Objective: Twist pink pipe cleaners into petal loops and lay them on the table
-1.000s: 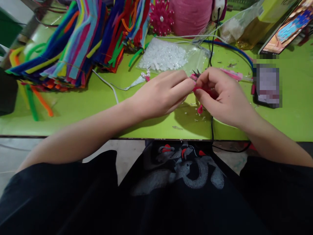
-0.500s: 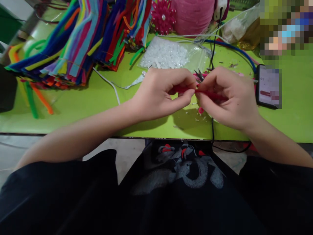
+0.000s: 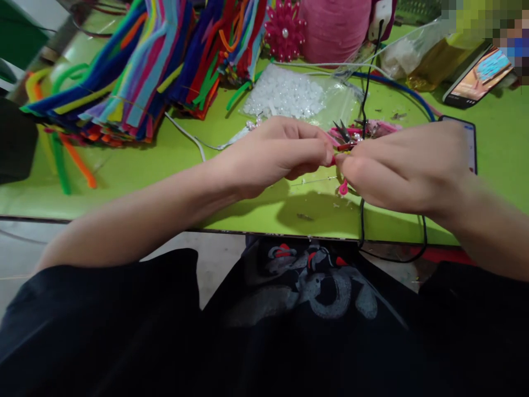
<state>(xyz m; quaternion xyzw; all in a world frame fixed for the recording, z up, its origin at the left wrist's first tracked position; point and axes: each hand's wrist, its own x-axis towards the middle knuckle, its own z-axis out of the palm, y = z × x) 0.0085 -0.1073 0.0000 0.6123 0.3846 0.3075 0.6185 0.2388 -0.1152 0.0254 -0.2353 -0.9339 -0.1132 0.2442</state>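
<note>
My left hand (image 3: 281, 157) and my right hand (image 3: 407, 168) meet fingertip to fingertip above the green table (image 3: 165, 171), both pinching a thin pink pipe cleaner (image 3: 335, 160), of which only a short bit shows between them. A small pink loop (image 3: 343, 189) lies just below the fingertips. Behind them lies a small pair of snips (image 3: 345, 133) with dark blades. A clear bag of white pearl beads (image 3: 289, 96) sits just beyond my left hand.
Bundles of coloured pipe cleaners (image 3: 136, 71) are heaped at the back left. A pink flower (image 3: 285, 34) and a pink spool (image 3: 336, 27) stand at the back. A black cable (image 3: 363, 209) runs over the front edge. Two phones (image 3: 475, 82) lie at the right.
My right hand has turned palm down and moved slightly right, now covering the near phone. Both hands stay pinched together at the pipe cleaner. The view has shifted a little.
</note>
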